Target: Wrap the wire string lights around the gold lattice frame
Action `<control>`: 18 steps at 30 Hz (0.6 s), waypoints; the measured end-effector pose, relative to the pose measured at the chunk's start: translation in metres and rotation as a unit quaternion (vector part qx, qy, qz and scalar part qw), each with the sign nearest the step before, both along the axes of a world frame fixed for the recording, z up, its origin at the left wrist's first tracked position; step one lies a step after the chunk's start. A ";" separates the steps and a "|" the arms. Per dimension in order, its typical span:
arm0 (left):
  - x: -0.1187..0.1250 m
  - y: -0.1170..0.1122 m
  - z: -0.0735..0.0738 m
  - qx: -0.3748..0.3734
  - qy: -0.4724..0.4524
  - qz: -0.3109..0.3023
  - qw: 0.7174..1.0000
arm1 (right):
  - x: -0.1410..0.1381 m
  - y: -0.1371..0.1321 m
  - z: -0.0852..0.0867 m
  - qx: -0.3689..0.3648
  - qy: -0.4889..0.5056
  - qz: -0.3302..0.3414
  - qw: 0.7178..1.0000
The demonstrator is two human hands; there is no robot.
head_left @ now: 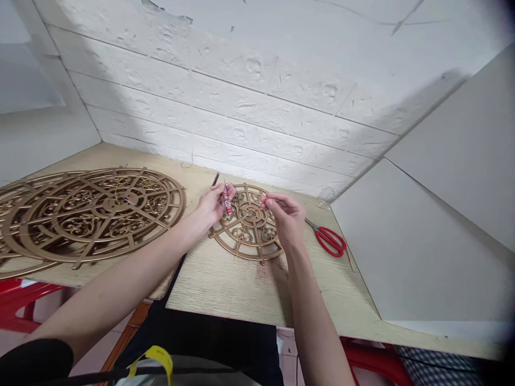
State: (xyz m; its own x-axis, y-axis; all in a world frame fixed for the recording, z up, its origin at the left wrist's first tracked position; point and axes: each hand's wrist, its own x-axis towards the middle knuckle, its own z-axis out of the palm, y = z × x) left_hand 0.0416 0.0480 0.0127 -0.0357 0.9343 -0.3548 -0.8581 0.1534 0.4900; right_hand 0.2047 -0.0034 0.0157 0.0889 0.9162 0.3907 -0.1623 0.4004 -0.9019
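Held over the far left part of a gold round openwork panel (241, 249), my left hand (212, 202) is closed around a small red-and-white printed tube (227, 203). A thin dark tip or thread shows at the tube's upper end. My right hand (286, 214) is at the panel's right side, with thumb and forefinger pinched together. Whatever lies in that pinch is too small to make out. Scrollwork and rings fill the panel, which lies flat on the wooden table, partly hidden by both hands.
Larger gold round panels (120, 249) lie stacked on the left table, with a yellow cord on top. Red-handled scissors (330, 241) rest right of the small panel. A white brick-patterned wall (241, 123) stands behind, with white boards (422, 257) at the right. Red stools show below.
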 end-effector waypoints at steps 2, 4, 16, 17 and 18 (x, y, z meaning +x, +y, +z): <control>0.000 0.000 0.000 0.003 0.000 -0.002 1.000 | -0.001 0.000 0.000 -0.011 0.012 0.018 1.000; 0.000 -0.001 0.001 0.003 -0.004 0.001 1.000 | -0.001 0.000 0.000 -0.017 0.015 0.030 0.999; 0.001 -0.004 0.002 0.036 0.002 -0.020 0.999 | -0.028 0.000 -0.020 0.081 -0.213 0.026 0.973; 0.001 -0.004 0.001 0.042 0.006 -0.030 0.999 | -0.032 0.000 -0.022 0.087 -0.211 0.016 0.973; 0.002 -0.003 -0.001 0.047 0.010 -0.037 0.998 | -0.036 0.000 -0.024 0.090 -0.206 0.007 0.975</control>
State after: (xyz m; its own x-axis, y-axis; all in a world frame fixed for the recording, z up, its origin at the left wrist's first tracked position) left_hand 0.0431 0.0445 0.0120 0.0276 0.9638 -0.2650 -0.8361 0.1676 0.5224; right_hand 0.1688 -0.0036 -0.0081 -0.1203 0.8298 0.5450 0.1917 0.5581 -0.8074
